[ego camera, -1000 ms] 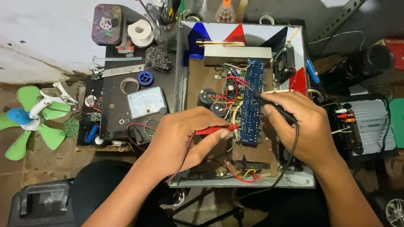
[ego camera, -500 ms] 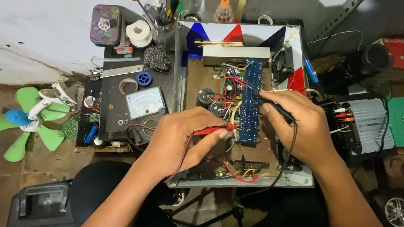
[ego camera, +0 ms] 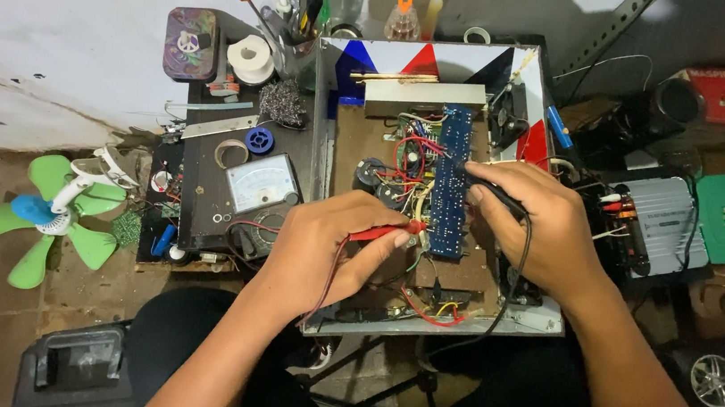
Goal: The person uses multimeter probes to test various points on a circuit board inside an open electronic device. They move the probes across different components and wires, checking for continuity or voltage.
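My left hand has its grip clenched around the red test probe, its tip resting against the lower left edge of the long blue circuit board that runs upright through the middle of the open amplifier chassis. My right hand holds the black test probe pinched between thumb and fingers, with its point touching the right edge of the same board, higher up than the red one. Both leads trail back toward me, the red wire under my left wrist and the black wire looping down past my right palm.

The analog multimeter sits on the dark table just left of the chassis, its pale dial facing up. Farther left a small green fan lies on the floor; behind the meter stand a roll of solder and a pot of tools.

I judge this to be the measuring step: both probes are planted on the board and the reading is to be taken. What it calls for, I think, is keeping both tips steady on their points so neither slips across to neighbouring solder joints while I glance left at the needle.
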